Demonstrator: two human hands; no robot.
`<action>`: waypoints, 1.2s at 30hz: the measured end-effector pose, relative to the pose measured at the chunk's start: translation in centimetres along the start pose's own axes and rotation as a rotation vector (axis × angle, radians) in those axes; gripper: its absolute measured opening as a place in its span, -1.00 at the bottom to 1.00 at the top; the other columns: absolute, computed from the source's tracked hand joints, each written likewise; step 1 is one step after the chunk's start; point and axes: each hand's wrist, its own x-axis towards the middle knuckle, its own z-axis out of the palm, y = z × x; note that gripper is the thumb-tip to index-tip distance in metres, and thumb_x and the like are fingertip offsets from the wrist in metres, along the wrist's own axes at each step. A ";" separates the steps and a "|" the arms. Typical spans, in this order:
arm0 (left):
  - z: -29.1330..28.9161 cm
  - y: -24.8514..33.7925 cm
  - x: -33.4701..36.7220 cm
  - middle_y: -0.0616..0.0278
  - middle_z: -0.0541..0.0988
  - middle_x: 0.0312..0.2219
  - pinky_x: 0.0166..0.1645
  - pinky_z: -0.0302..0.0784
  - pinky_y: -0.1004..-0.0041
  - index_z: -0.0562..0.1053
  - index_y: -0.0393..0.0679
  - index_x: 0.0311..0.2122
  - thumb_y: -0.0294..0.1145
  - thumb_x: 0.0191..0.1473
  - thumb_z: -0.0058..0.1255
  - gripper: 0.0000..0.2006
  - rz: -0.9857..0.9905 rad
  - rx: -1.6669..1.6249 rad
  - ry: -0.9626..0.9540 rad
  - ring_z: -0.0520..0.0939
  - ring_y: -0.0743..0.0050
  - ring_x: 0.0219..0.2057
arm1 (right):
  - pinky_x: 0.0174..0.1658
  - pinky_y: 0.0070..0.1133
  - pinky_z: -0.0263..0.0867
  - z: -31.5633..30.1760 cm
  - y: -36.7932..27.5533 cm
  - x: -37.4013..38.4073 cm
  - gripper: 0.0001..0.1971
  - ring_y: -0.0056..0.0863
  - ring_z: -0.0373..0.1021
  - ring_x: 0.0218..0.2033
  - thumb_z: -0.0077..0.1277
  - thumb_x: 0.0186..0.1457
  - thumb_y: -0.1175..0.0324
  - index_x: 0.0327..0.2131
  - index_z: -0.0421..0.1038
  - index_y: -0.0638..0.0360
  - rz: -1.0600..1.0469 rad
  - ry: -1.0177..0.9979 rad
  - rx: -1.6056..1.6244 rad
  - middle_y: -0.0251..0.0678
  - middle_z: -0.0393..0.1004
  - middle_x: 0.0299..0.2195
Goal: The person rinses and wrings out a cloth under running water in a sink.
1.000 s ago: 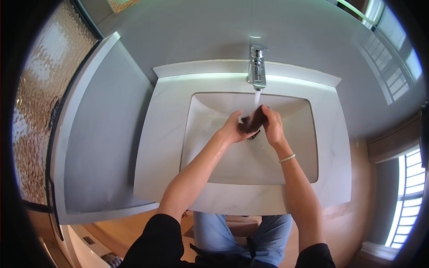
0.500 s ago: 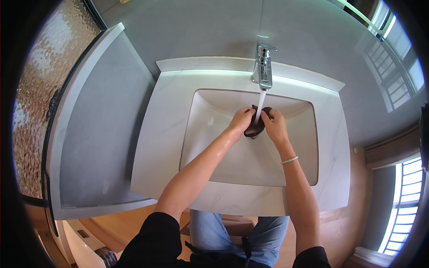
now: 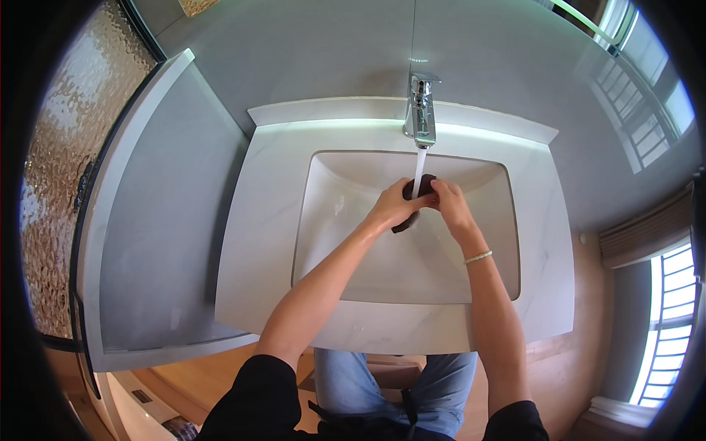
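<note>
Over the basin, my left hand (image 3: 393,206) and my right hand (image 3: 451,206) both grip a dark brown piece of cloth (image 3: 427,185). Its exact kind does not show. One part bulges up behind my fingers, and a lower flap hangs below my left hand. Water (image 3: 421,162) runs from the chrome faucet (image 3: 423,114) onto the cloth between my hands. My left thumb reaches across toward my right fingers, which are bent closed at the cloth's right side. The white sink (image 3: 353,264) lies beneath both hands.
A pale marble-patterned countertop (image 3: 257,242) surrounds the sink, with a low backsplash (image 3: 331,109) behind it. To the left stands a grey partition (image 3: 169,220) beside textured glass (image 3: 73,147). A grey wall (image 3: 316,51) rises behind the faucet. At the right is a barred window (image 3: 673,323).
The cloth has been turned and bunched between my hands, and its lower flap now hangs further left. My left thumb has moved across it toward my right hand. Water keeps running.
</note>
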 end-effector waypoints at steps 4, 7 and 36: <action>0.5 1.2 -0.4 0.08 0.58 -0.41 -0.26 0.46 0.36 0.43 -0.23 -0.12 -0.22 0.05 0.05 -0.65 0.012 0.096 -0.005 0.58 0.24 -0.41 | -0.33 -0.49 0.37 0.4 0.9 0.3 -0.73 -0.50 0.42 -0.49 -0.06 0.14 0.31 -0.37 0.44 0.42 -0.191 0.186 -0.302 -0.25 0.49 -0.55; 0.7 0.9 -0.5 0.04 0.58 -0.42 -0.26 0.47 0.35 0.44 -0.23 -0.12 -0.31 0.07 0.00 -0.71 0.043 0.087 0.032 0.59 0.22 -0.41 | -0.42 -0.50 0.38 1.2 0.0 -0.2 -0.78 -0.46 0.46 -0.54 0.08 0.04 0.37 -0.39 0.47 0.42 -0.287 0.366 -0.591 -0.20 0.51 -0.59; 0.7 1.9 -0.3 0.32 0.45 -0.54 -0.36 0.39 0.53 0.40 -0.24 -0.32 -0.18 0.22 -0.12 -0.71 0.134 -0.576 0.158 0.45 0.64 -0.47 | -0.57 -0.60 0.17 1.6 -1.1 -0.7 -0.38 -0.42 0.41 -0.60 -0.63 0.21 -0.25 -0.24 0.28 0.08 0.566 -0.246 0.165 -0.26 0.47 -0.54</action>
